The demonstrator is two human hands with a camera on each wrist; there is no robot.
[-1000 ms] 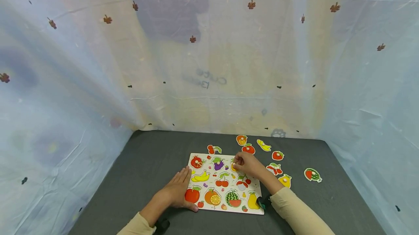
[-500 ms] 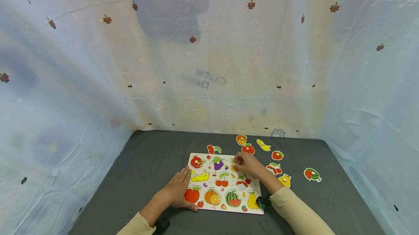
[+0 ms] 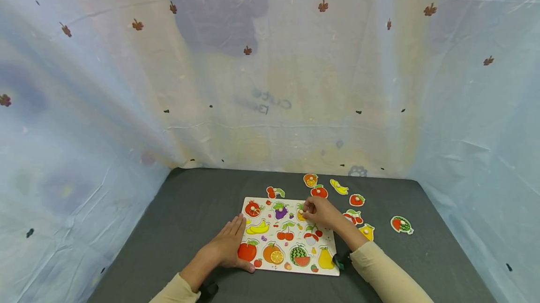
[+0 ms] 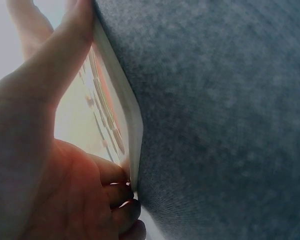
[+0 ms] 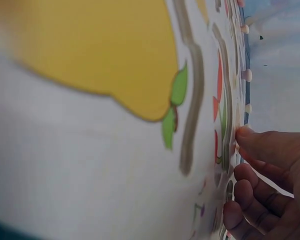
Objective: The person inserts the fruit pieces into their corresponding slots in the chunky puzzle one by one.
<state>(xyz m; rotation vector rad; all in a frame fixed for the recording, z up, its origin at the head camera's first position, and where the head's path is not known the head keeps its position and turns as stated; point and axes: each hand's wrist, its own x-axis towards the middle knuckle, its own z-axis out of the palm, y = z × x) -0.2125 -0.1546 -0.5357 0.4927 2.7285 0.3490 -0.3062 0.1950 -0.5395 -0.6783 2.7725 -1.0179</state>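
Pale blue and cream sheeting (image 3: 270, 82), dotted with brown leaf shapes, hangs behind and along both sides of a dark grey tabletop (image 3: 202, 195). From the head view I see two cream sleeves (image 3: 390, 270) reaching in toward a white fruit puzzle board (image 3: 301, 271) that lies flat near the front of the table. The left hand (image 3: 228, 246) is spread, fingers extended and thumb apart, resting over the board's left edge. The right hand (image 3: 320, 211) is bent over the top right corner, thumb and fingertips close together at the pineapple (image 3: 300, 213); whether they pinch it I cannot tell. Knobs show on the pomegranate (image 3: 253, 209) and the grapes (image 3: 280, 210), both on the board's far row. Loose pieces lie beyond and to the right: an orange (image 3: 310, 180), bananas (image 3: 339, 187), a strawberry (image 3: 356, 200), a yellow fruit (image 3: 367, 231) and, farthest right, a watermelon (image 3: 401, 224).

At the left wrist, the thumb lies against one end of the board's pale side and the other fingertips touch its rim farther along, with the palm between. Grey cloth-like tabletop fills the other half.

At the right wrist, a large yellow pear (image 5: 105, 50) printed with green leaves looms close up. Past it the board runs away edge-on, the thumb and fingers near its surface, and several round knobs (image 5: 246, 75) stand out against the sheeting.
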